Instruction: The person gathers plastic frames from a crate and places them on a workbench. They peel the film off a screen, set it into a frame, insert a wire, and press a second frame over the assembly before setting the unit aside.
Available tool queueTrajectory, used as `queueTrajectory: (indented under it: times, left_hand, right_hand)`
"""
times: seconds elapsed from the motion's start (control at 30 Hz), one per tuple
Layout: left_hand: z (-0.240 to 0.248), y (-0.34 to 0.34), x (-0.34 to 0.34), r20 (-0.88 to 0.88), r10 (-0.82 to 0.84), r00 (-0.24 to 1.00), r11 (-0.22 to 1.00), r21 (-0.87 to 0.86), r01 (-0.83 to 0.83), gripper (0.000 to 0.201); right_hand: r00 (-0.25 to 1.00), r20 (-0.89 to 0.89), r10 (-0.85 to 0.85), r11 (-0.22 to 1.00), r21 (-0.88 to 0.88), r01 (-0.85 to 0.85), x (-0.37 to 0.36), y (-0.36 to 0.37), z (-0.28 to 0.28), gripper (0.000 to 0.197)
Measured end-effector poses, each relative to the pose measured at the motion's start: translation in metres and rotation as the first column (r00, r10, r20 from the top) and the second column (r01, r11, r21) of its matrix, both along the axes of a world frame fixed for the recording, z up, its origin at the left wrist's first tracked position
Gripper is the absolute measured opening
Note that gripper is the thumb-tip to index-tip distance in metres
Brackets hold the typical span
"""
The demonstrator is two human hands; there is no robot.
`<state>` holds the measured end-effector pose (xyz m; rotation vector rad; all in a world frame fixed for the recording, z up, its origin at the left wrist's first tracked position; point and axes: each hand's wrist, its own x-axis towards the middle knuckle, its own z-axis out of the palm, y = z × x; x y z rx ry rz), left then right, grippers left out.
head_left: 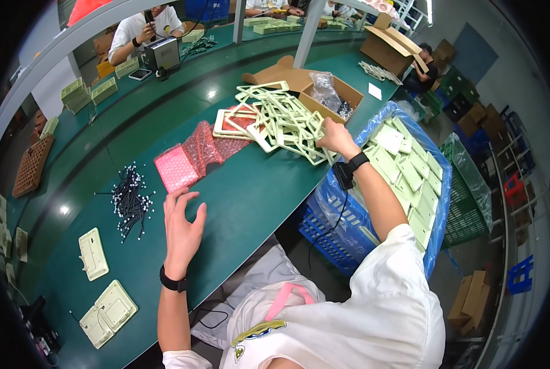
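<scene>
My right hand [337, 138] is at the right edge of a heap of pale green plastic frames [282, 120], its fingers closed on the rim of one frame. My left hand [184, 224] hovers over the green table with fingers apart and nothing in them. Just beyond its fingertips lies a pink bubble-wrap pouch [178, 168]. More red bubble wrap [202, 146] runs from there to the frames. Left of that hand sits a bundle of short black cables with white ends [130, 200].
A pale green housing part [93, 254] and an opened housing [107, 313] lie at the table's left. On the right stands a blue-lined crate [373, 132] full of pale green covers. A cardboard box [350, 95] holds clear bags behind the frames. A co-worker [127, 37] sits across the table.
</scene>
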<state>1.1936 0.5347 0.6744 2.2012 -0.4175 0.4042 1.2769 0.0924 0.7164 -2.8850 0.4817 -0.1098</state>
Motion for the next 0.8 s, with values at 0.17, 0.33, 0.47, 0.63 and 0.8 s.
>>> queueTrajectory:
  times: [0.17,0.33,0.47,0.63,0.8]
  left_hand:
    - [0.002,-0.004,0.000,0.018,-0.030,0.999,0.999,-0.032,0.031,0.026]
    - [0.002,-0.002,-0.001,0.012,-0.029,1.000,0.998,-0.051,0.029,0.025]
    - [0.002,0.000,-0.007,0.034,-0.034,0.999,0.996,-0.078,0.037,0.026]
    - [0.011,-0.007,-0.013,0.009,-0.068,0.998,0.979,-0.194,0.069,0.033]
    - [0.028,-0.018,-0.017,-0.308,-0.233,0.922,0.841,-0.540,0.033,0.042]
  right_hand:
    - [0.980,0.191,0.060,0.998,-0.046,-0.052,0.005,-0.021,-0.002,0.041]
    - [0.917,0.399,0.026,0.994,-0.108,0.019,0.001,-0.036,0.031,0.036]
    - [0.768,0.637,0.065,0.997,-0.078,-0.020,-0.014,-0.021,0.085,0.031]
    - [0.752,0.654,0.081,0.712,0.490,-0.503,-0.036,0.024,0.110,0.025]
    - [0.884,0.406,0.231,0.207,0.867,-0.453,-0.050,0.126,0.073,0.027]
